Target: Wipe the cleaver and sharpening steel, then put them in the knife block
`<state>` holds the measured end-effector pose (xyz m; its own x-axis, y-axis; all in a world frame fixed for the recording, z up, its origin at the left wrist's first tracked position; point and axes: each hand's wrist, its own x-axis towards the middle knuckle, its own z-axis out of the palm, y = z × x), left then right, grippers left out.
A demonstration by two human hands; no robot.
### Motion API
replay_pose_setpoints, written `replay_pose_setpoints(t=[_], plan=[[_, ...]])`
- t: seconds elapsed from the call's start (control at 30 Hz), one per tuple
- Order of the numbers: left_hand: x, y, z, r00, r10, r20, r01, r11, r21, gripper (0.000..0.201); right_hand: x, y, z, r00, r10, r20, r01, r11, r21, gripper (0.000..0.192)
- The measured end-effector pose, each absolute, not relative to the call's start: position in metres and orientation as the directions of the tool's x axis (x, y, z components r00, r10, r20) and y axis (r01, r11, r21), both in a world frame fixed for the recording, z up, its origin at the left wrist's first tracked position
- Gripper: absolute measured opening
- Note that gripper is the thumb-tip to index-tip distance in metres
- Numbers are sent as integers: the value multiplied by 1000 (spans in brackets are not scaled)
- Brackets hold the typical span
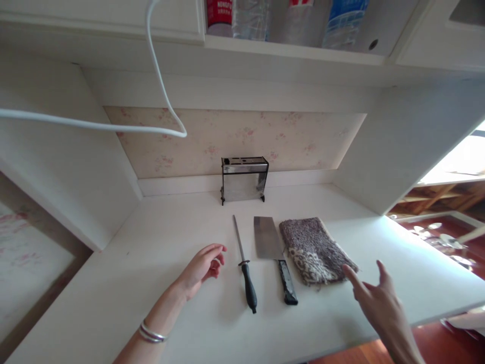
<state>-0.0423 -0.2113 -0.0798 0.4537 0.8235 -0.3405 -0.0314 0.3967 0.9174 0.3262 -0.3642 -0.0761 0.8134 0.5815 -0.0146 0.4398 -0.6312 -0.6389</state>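
Observation:
On the white counter (113,283) lie a honing steel (244,263) with a black handle, a cleaver (273,253) with a black handle to its right, and a folded brown patterned cloth (313,248) further right. My left hand (202,267) hovers just left of the steel's handle, fingers loosely curled and holding nothing. A silver bangle sits on that wrist. My right hand (379,298) is raised near the cloth's front right corner, fingers spread and empty.
A shiny metal knife block (244,178) stands at the back against the floral wall panel. A white cable (159,81) hangs across the upper left. Bottles (250,17) stand on a shelf overhead. The counter's front edge drops to a red floor at right.

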Motion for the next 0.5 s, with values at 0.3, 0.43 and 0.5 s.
replay_pose_setpoints(t=[0.3, 0.43, 0.5], plan=[[-46, -222, -84, 469, 807, -360, 291, 244, 925, 37, 223, -352, -82, 337, 890, 306, 710, -27, -704, 37], [-42, -226, -89, 455, 850, -265, 367, 92, 926, 39, 152, -348, -94, -53, 948, 315, 640, 274, -717, 32], [-41, -226, -92, 454, 860, -233, 376, 52, 925, 39, 134, -347, -97, -116, 950, 291, 595, 301, -745, 30]])
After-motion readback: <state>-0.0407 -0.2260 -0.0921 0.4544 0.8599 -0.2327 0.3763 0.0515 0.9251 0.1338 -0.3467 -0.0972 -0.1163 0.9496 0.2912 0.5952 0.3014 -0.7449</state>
